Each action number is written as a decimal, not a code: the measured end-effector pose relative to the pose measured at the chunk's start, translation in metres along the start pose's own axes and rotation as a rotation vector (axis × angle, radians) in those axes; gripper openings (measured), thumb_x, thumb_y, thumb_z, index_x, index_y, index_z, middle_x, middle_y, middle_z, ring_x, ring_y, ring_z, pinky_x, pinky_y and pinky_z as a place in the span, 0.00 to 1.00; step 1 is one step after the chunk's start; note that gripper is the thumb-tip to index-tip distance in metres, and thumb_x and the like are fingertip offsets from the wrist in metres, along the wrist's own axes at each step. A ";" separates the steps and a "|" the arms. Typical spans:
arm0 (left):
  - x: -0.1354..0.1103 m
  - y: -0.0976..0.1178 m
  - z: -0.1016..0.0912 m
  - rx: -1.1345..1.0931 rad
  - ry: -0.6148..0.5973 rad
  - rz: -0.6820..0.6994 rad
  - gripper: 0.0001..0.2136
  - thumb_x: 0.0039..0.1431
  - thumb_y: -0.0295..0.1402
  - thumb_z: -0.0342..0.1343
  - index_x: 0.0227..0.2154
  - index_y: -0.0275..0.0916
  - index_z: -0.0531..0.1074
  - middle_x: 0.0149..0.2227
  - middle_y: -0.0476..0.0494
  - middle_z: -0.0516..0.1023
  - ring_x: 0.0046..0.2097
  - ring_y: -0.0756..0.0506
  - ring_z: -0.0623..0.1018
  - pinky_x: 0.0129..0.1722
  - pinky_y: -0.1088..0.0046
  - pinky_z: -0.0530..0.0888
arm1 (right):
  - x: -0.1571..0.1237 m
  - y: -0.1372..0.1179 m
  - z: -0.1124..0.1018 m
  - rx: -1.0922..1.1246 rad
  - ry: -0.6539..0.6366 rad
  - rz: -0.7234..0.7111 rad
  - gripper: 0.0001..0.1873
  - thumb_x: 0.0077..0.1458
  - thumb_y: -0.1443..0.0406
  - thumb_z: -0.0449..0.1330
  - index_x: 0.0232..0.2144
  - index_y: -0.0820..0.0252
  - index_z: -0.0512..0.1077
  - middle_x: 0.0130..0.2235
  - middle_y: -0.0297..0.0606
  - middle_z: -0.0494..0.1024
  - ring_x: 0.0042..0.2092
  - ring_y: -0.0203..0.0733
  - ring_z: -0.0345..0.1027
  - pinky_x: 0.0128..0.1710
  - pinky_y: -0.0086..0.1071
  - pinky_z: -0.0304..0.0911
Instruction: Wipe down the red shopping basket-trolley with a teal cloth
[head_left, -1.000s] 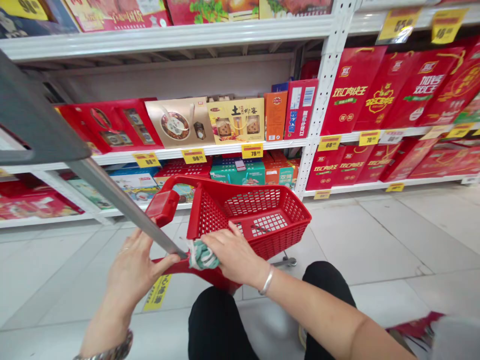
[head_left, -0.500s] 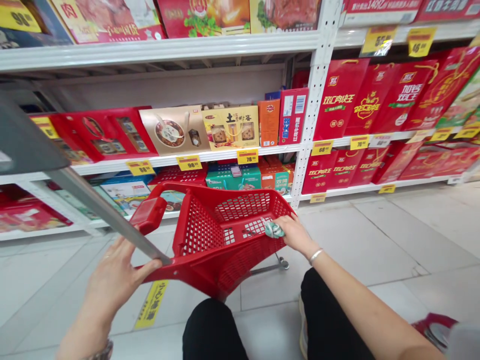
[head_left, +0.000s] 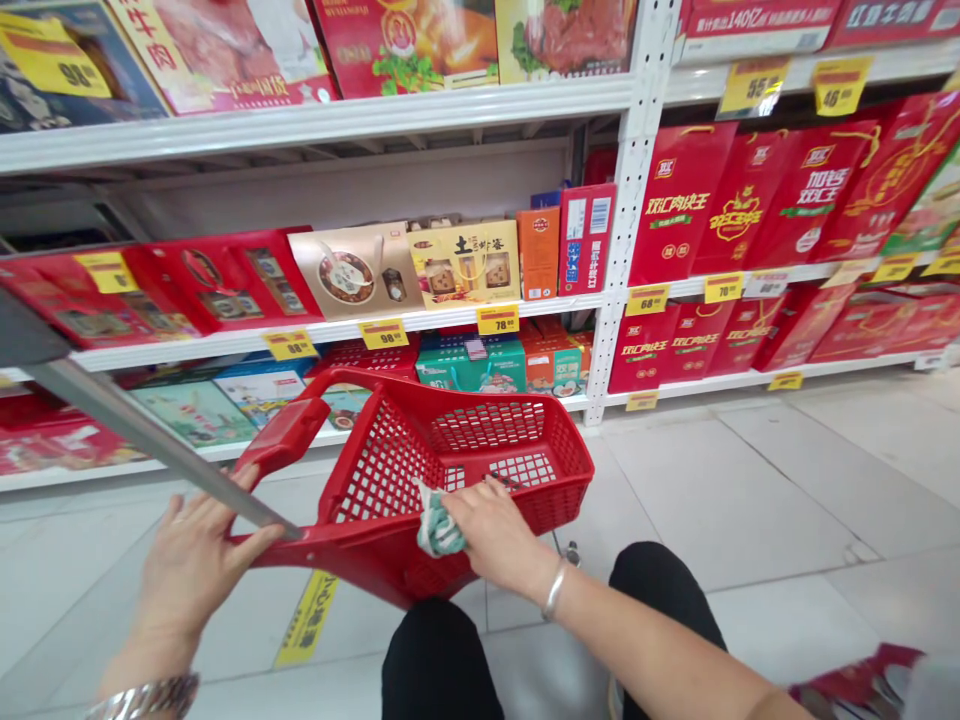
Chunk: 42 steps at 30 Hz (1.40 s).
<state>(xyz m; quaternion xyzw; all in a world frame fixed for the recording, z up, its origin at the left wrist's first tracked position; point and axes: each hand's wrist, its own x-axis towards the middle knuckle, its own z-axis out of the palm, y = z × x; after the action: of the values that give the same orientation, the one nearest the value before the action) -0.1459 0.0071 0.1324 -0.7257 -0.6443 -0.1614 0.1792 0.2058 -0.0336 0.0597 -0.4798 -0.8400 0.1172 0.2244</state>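
Note:
A red plastic shopping basket on wheels [head_left: 566, 497] stands tilted in front of my knees, with perforated walls and nothing visible inside. My left hand [head_left: 187, 565] grips its near-left end, thumb on the red edge and fingers behind the grey metal handle pole [head_left: 169, 445]. Bunched in my right hand [head_left: 499, 535] is a green-and-white cloth [head_left: 439, 525]. That hand presses the cloth against the basket's near rim, about midway along. The fingertips reach over the rim, and part of the cloth is hidden under them.
White shelving [head_left: 420, 122] lined with boxed goods and yellow price tags runs behind the basket. Red gift bags [head_left: 679, 200] fill the right shelves. A yellow floor sticker [head_left: 306, 618] lies on the grey tiles. Something dark red [head_left: 862, 685] is at the lower right.
My right hand has slid the cloth leftward along the near rim, from the basket's far-right corner to its middle. My left hand and the handle pole have shifted slightly left and down in view.

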 end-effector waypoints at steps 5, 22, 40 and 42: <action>-0.001 -0.014 -0.002 -0.070 0.033 -0.005 0.30 0.53 0.48 0.46 0.56 0.40 0.70 0.54 0.30 0.79 0.61 0.29 0.73 0.64 0.44 0.62 | 0.007 -0.003 0.013 0.006 -0.049 0.059 0.28 0.53 0.76 0.53 0.57 0.60 0.69 0.50 0.45 0.78 0.53 0.49 0.68 0.65 0.49 0.48; -0.032 0.001 0.016 -0.088 0.459 -0.313 0.41 0.60 0.58 0.42 0.65 0.28 0.61 0.66 0.23 0.65 0.69 0.28 0.60 0.67 0.35 0.42 | -0.050 0.105 0.001 -0.056 0.030 0.375 0.31 0.47 0.81 0.51 0.51 0.59 0.75 0.50 0.44 0.79 0.55 0.47 0.69 0.65 0.46 0.47; -0.014 0.100 0.079 0.084 -0.049 -0.207 0.37 0.66 0.50 0.43 0.67 0.24 0.56 0.71 0.27 0.54 0.74 0.30 0.47 0.69 0.37 0.37 | 0.008 -0.033 0.031 -0.027 -0.017 0.003 0.30 0.57 0.77 0.52 0.62 0.63 0.66 0.58 0.48 0.75 0.58 0.49 0.66 0.68 0.52 0.42; -0.015 0.097 0.079 0.099 -0.063 -0.215 0.37 0.66 0.52 0.42 0.67 0.25 0.57 0.71 0.27 0.54 0.73 0.30 0.48 0.69 0.37 0.37 | 0.004 -0.028 0.038 -0.047 -0.044 0.027 0.32 0.55 0.78 0.51 0.62 0.63 0.66 0.58 0.48 0.75 0.58 0.49 0.66 0.68 0.51 0.43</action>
<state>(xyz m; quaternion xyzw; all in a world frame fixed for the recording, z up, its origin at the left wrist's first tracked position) -0.0513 0.0207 0.0503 -0.6476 -0.7308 -0.1246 0.1761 0.1643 -0.0432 0.0387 -0.4935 -0.8408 0.1109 0.1927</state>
